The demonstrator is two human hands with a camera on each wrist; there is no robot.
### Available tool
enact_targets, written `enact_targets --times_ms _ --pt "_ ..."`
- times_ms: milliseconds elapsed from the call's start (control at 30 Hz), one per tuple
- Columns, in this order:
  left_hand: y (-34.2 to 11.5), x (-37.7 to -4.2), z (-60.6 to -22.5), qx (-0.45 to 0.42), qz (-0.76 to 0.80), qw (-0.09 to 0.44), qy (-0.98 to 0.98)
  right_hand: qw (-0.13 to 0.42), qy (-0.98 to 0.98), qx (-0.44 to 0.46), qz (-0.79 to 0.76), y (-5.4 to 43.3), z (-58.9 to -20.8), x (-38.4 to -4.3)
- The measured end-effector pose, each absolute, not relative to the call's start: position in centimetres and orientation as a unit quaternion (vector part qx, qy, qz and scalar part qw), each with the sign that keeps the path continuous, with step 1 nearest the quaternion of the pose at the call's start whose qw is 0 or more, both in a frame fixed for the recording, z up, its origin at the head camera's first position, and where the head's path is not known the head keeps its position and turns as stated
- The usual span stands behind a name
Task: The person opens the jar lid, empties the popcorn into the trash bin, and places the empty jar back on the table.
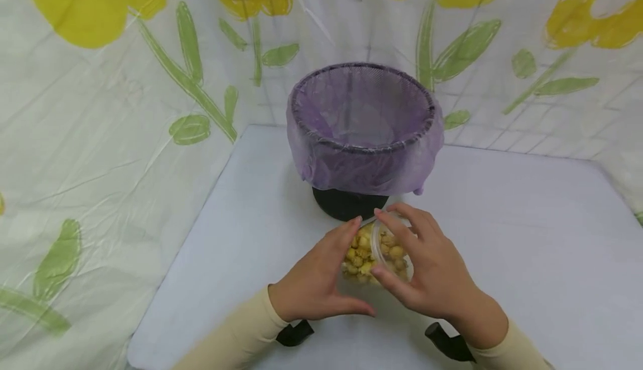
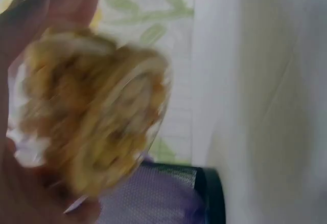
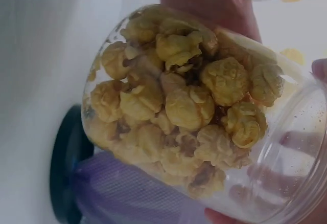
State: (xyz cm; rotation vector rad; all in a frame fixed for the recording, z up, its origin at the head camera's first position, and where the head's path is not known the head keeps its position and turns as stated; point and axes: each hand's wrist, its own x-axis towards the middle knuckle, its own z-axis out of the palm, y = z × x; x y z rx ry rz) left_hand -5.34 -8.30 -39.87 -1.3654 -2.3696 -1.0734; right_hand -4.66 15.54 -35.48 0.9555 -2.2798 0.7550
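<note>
A clear jar of popcorn is tilted between the two hands, its rim toward the right hand. Curled fingers of my right hand grip it around the rim, thumb on the near side. My left hand is spread around the other end, fingers fairly straight and thumb apart from the jar. The left wrist view shows the jar blurred, beyond the left hand's fingers. Round golden popcorn fills much of it in the right wrist view, with clear space near the rim and fingers visible through the wall.
A dark mesh wastebasket lined with a purple bag stands just beyond the hands. Beneath everything is a white table. A flower-printed sheet hangs behind and to the left. Dark curved pieces show by both wrists.
</note>
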Motion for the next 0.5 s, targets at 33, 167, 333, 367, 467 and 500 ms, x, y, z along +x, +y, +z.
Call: enact_targets --times_ms 33,167,333,367,467,500 --pt "-8.0 -5.5 -40.0 -0.467 -0.364 0.118 -0.797 0.273 -0.846 0.357 0.287 15.4 -35.5 -4.6" --pt "-6.9 -5.8 -40.3 -0.47 -0.367 0.175 -0.784 0.279 -0.832 0.37 0.305 14.7 -35.5 -4.6" --pt "-6.2 -6.3 -40.7 -0.457 -0.382 0.195 -0.779 0.285 -0.822 0.378 0.318 14.2 -35.7 -4.5" --pt "-6.1 -6.4 -40.8 -0.454 -0.385 0.193 -0.78 0.286 -0.82 0.378 0.321 14.2 -35.7 -4.5" --pt "-6.1 -6.6 -41.1 -0.447 -0.395 0.177 -0.783 0.287 -0.816 0.381 0.327 14.0 -35.8 -4.4" --pt "-6.1 -6.7 -41.2 -0.445 -0.398 0.171 -0.784 0.289 -0.813 0.384 0.328 14.0 -35.8 -4.4"
